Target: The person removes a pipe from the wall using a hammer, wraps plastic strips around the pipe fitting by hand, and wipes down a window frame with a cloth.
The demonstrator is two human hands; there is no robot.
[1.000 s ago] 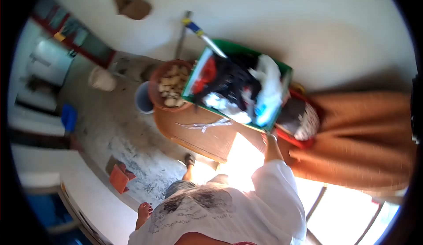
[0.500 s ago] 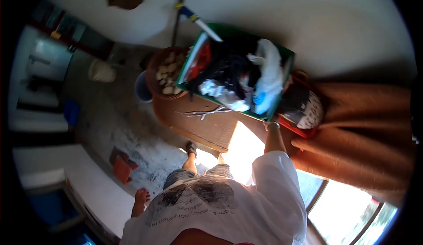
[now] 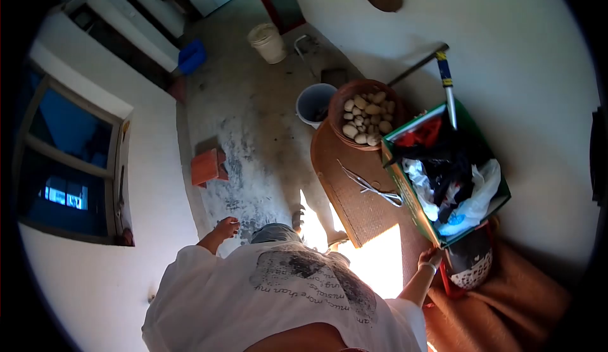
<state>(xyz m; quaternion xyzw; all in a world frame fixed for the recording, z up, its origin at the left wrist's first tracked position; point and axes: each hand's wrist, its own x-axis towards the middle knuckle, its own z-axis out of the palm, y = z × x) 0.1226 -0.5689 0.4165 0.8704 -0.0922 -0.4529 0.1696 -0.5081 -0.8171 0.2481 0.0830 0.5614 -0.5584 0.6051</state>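
1. Green box (image 3: 408,194), top open: sits at the worktop's right, against or near the wall; contact there cannot be judged.
2. Right hand (image 3: 429,258): at the box's near lower corner, fingers touching it. Whether they are clamped on the edge cannot be told. Pale band at the wrist.
3. Left hand (image 3: 227,226): out to the left over the floor, fingers loosely bent, well apart from the right hand and box. Degree of closure not readable.
4. Box contents: black bag (image 3: 457,181), white bag (image 3: 484,187), red item (image 3: 425,132). Tool (image 3: 446,76) with blue-and-yellow handle rises at a tilt over the far edge.
5. Worktop (image 3: 348,206): brown, rounded far end. Thin pale strips (image 3: 387,195) lie on it, just beside the box. Sunlight falls across the near part.
6. Brown bowl (image 3: 340,99): left of the box, holding pale rounded lumps (image 3: 361,103). Grey bucket (image 3: 309,102) just beside it.
7. Orange cloth (image 3: 506,308): lower right, near a black-and-white item (image 3: 474,264).
8. Floor: reddish block (image 3: 208,167), white bucket (image 3: 269,45) farther off.
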